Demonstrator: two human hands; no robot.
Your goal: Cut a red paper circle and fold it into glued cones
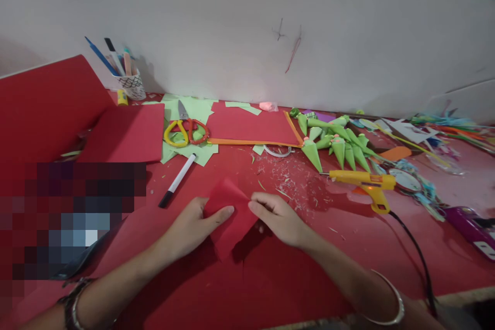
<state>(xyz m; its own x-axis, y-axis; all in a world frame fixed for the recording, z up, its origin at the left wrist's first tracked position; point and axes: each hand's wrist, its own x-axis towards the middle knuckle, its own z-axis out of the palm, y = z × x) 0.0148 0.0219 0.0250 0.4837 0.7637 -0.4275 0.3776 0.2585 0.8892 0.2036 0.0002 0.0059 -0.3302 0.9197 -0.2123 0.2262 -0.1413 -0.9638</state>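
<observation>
A small sheet of red paper (229, 221) is held up between both hands, over the middle of the red tabletop. My left hand (201, 221) grips its left side, thumb on the front face and the other fingers behind. At the right corner, my right hand (276, 216) pinches the paper between thumb and fingers. The sheet looks slightly bent and tilted. Just beyond my left hand lies a white marker (178, 179) with a black cap. To the right of my right hand rests a yellow hot glue gun (361, 180), its small light glowing orange.
Scissors (185, 126) lie on green paper scraps (201, 157) at the back. A red sheet stack (247, 124), green paper cones (338, 152) and a pen cup (131, 85) stand along the wall. The glue gun's black cord (415, 252) runs off the front edge. A purple object (467, 227) lies far right.
</observation>
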